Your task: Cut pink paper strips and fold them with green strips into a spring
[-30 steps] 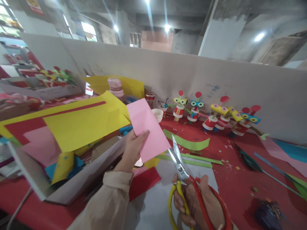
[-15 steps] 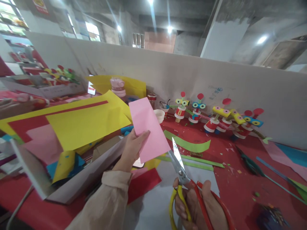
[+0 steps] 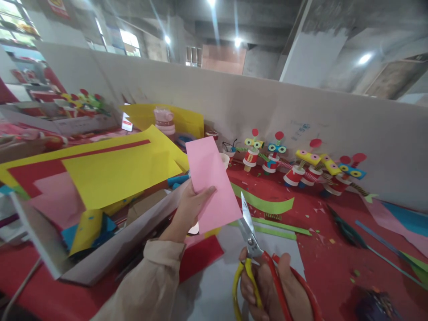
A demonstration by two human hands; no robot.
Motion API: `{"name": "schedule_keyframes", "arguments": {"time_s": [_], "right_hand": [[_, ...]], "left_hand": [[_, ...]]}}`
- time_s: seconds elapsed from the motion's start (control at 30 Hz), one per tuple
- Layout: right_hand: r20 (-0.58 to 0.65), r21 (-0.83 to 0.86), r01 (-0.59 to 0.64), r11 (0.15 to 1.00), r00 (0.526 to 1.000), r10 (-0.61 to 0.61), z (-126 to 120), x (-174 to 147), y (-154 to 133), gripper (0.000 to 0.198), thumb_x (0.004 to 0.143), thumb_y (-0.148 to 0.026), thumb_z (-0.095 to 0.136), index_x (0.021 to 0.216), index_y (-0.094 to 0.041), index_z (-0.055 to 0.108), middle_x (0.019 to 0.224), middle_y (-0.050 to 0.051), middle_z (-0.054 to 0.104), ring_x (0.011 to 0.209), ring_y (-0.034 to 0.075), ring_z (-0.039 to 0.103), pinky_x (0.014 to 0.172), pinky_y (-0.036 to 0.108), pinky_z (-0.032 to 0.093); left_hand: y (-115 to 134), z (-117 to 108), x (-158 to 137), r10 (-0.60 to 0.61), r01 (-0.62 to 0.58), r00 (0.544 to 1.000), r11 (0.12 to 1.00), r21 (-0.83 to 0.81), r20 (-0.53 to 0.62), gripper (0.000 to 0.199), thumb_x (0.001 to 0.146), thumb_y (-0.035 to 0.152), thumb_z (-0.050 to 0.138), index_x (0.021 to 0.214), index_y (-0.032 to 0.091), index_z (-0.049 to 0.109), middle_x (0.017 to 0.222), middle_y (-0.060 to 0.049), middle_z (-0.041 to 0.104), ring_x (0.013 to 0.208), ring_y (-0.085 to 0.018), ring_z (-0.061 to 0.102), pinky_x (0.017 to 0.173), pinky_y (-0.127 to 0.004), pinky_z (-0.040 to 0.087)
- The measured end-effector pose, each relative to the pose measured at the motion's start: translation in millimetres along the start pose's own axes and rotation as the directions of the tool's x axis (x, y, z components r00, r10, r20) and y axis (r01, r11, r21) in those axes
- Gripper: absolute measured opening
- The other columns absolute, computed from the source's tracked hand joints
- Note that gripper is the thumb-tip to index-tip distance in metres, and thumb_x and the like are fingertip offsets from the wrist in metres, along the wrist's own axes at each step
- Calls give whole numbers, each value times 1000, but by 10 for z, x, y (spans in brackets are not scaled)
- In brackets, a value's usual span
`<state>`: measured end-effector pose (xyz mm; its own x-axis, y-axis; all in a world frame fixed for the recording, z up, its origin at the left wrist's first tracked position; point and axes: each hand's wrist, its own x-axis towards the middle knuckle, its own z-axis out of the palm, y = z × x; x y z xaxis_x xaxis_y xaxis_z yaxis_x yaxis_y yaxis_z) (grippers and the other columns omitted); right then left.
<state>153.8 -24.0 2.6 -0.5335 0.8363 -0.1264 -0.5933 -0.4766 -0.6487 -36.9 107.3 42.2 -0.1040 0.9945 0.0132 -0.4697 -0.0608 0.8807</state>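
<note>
My left hand (image 3: 192, 206) pinches a rectangle of pink paper (image 3: 211, 171) by its lower left side, thumb on top and fingers hidden behind it. The sheet is held up, tilted, above the table. In my right hand (image 3: 267, 285) is a pair of scissors (image 3: 251, 243) with one yellow and one red handle. Their blades point up and away, parted slightly, one blade tip close to the pink paper's lower right corner. Whether that blade touches the sheet I cannot tell. Below lie a red paper piece (image 3: 202, 257) and a pale sheet (image 3: 214, 294).
Green paper strips (image 3: 267, 201) lie beyond the scissors. Several paper-cup figures (image 3: 250, 156) stand along the white partition (image 3: 240, 98). At left an open box (image 3: 117, 249) holds paper pieces, with yellow sheets (image 3: 123, 174) over it. Dark-handled scissors (image 3: 347, 228) rest at right.
The pink paper and my left hand have shifted slightly right and down. The scissors stay in my right hand, moved slightly left, blades still parted.
</note>
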Motion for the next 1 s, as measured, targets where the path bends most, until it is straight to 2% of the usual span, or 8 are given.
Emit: {"name": "schedule_keyframes", "arguments": {"time_s": [0.17,0.37,0.6,0.73,0.87,1.0], "right_hand": [[-17,-23,-27,999,999,27,-14,-37,-14,82,64,-83,36,113,-19,50,70,3,51,54,11,40,36,16,24],[-16,-40,-43,998,999,43,-64,-67,-29,78,65,-81,41,112,-19,51,72,3,51,56,11,40,37,16,24],[32,25,-16,1000,999,15,-72,-14,20,72,69,-79,39,106,-19,53,71,4,52,57,11,43,35,15,26],[40,27,34,999,999,-36,-10,-16,-4,74,67,-81,37,104,-19,53,72,4,52,56,12,42,34,15,27],[11,-19,25,1000,1000,-25,21,-43,-54,73,66,-80,39,105,-20,53,72,3,53,57,11,42,36,15,28],[2,-38,33,999,999,-33,-24,-35,-53,70,67,-80,39,99,-19,54,72,4,53,57,11,43,36,15,28]], "left_hand": [[21,-52,29,30,-28,999,998,63,-26,51,52,29,81,96,13,62,88,-10,70,68,-20,65,63,-32,53],[55,-62,29,13,-11,999,999,48,-41,54,52,28,81,100,15,61,84,-8,71,66,-20,65,63,-32,53],[-80,55,-70,-41,35,993,998,51,107,59,57,28,79,111,17,58,92,-10,70,73,-22,66,65,-33,55],[-45,45,-74,-68,65,993,997,40,96,61,56,29,80,112,18,56,89,-8,71,69,-21,66,63,-32,55],[50,-6,-50,-39,33,995,998,63,92,60,57,29,80,110,17,55,87,-6,70,66,-18,65,63,-31,55],[28,17,-74,-57,48,992,996,76,117,58,58,28,79,110,18,55,89,-7,70,68,-19,65,62,-31,55]]}}
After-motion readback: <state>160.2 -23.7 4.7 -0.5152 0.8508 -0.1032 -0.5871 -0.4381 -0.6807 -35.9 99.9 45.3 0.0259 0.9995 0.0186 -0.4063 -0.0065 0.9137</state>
